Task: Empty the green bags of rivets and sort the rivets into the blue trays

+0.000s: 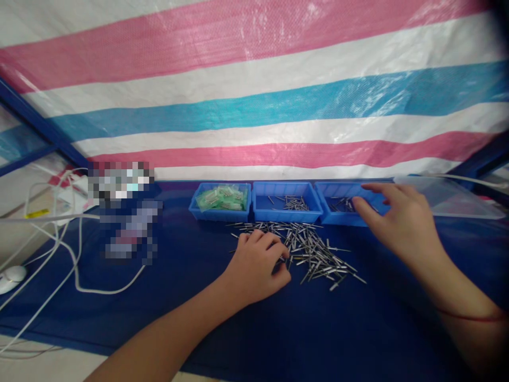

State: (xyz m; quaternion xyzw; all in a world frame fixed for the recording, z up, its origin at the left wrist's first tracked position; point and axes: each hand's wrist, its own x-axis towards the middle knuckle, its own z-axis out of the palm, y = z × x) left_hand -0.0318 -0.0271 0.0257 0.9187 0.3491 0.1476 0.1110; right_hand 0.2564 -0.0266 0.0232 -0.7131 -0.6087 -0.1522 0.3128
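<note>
A loose pile of silver blind rivets (314,249) is spread on the blue table. My left hand (256,265) rests at the pile's left side, its fingers bent down among the rivets and a gap between thumb and forefinger. Whatever lies under the palm is hidden. Over the right blue bin (330,216) hovers my right hand (401,217), thumb and fingers apart and nothing seen between them. A few dark rivets (342,204) lie in that bin. The middle blue bin (262,213) holds a small heap of rivets (294,202).
Green plastic packets (222,198) fill the left blue bin (218,215). A clear plastic sheet or lid (457,196) lies at the right. White cables (77,265) and a white mouse (12,277) are at the left. A striped tarp (254,116) hangs behind the table (358,329).
</note>
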